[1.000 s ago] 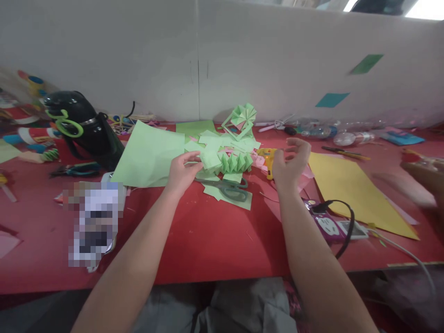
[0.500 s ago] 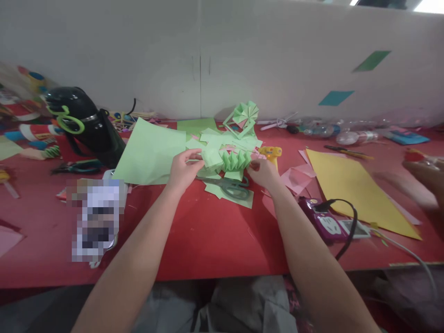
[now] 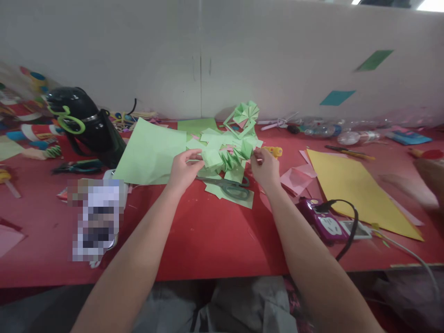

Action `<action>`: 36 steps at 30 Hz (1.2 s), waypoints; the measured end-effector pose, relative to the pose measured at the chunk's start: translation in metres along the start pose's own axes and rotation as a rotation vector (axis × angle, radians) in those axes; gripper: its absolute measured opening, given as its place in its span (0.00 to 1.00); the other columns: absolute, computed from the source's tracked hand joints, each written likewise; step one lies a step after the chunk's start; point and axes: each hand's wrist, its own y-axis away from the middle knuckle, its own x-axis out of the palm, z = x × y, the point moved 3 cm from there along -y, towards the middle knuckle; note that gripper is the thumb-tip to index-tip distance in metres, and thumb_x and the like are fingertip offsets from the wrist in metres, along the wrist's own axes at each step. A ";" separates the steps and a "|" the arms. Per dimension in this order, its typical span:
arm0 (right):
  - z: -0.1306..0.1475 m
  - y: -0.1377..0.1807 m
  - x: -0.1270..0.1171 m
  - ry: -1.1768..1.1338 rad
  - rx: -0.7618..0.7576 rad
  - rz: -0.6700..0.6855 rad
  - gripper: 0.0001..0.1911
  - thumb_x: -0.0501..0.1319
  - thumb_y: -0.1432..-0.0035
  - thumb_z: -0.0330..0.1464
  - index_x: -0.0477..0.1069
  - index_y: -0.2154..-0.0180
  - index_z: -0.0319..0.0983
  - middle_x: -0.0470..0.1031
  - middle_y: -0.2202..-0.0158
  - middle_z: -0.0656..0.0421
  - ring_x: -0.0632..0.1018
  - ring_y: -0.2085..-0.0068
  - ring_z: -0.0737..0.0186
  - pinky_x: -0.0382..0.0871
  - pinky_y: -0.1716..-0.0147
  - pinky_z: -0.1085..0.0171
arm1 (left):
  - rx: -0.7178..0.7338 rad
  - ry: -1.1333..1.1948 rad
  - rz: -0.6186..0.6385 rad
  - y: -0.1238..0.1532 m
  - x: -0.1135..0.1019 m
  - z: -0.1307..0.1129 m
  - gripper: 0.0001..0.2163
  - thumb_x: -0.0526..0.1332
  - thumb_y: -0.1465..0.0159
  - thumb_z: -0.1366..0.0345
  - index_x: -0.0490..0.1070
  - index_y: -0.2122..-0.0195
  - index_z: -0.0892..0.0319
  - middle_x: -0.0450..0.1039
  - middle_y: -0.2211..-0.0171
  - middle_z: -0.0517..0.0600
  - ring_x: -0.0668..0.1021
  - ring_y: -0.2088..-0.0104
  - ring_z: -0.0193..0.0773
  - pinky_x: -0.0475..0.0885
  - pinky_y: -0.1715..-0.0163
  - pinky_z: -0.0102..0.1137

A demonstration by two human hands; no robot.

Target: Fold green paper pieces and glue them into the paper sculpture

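Between my hands stretches a light green folded-paper piece [image 3: 231,160], pleated like an accordion, with a boxy paper block at its left end. My left hand [image 3: 186,169] is closed on the block end, thumb and fingers pinching it. At the right end, my right hand [image 3: 265,167] pinches the last pleat, which is tilted up. Beneath lie green-handled scissors [image 3: 233,187] on green paper scraps. Behind stands another green folded-paper figure [image 3: 245,113] with a fan-shaped round top. A large light green sheet [image 3: 149,150] lies beside my left hand.
A black flask [image 3: 86,122], pliers [image 3: 77,166] and a blurred phone [image 3: 99,219] are on the left. To the right lie a yellow glue gun [image 3: 276,151], yellow paper [image 3: 360,189], a purple power strip [image 3: 326,222] and plastic bottles [image 3: 357,137]. Another person's blurred arm [image 3: 409,185] reaches in.
My right hand has risen slightly, tilting the pleated strip's right end upward and turning its last fold. My left hand stays in place. The other person's arm at right has moved inward.
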 end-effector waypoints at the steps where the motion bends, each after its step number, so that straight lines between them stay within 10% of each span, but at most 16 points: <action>1: 0.002 0.001 0.000 -0.079 -0.011 -0.015 0.09 0.57 0.44 0.34 0.71 0.62 0.39 0.79 0.63 0.53 0.79 0.66 0.58 0.73 0.63 0.59 | -0.002 0.001 -0.003 0.000 0.000 0.000 0.19 0.67 0.49 0.67 0.77 0.54 0.59 0.77 0.61 0.53 0.79 0.65 0.38 0.73 0.64 0.33; 12: 0.009 0.001 0.005 -0.519 0.249 -0.019 0.11 0.64 0.52 0.37 0.75 0.68 0.37 0.75 0.74 0.59 0.77 0.71 0.63 0.72 0.71 0.64 | 0.012 -0.012 0.007 0.003 0.001 -0.004 0.19 0.67 0.49 0.67 0.77 0.55 0.59 0.77 0.61 0.53 0.79 0.66 0.38 0.73 0.64 0.32; 36: 0.082 0.041 0.006 -0.081 -0.534 -0.222 0.10 0.58 0.39 0.27 0.77 0.63 0.43 0.76 0.66 0.57 0.76 0.67 0.62 0.72 0.61 0.59 | 0.055 -0.008 -0.011 0.028 0.020 -0.030 0.16 0.65 0.48 0.68 0.77 0.56 0.57 0.76 0.62 0.51 0.78 0.69 0.36 0.72 0.72 0.28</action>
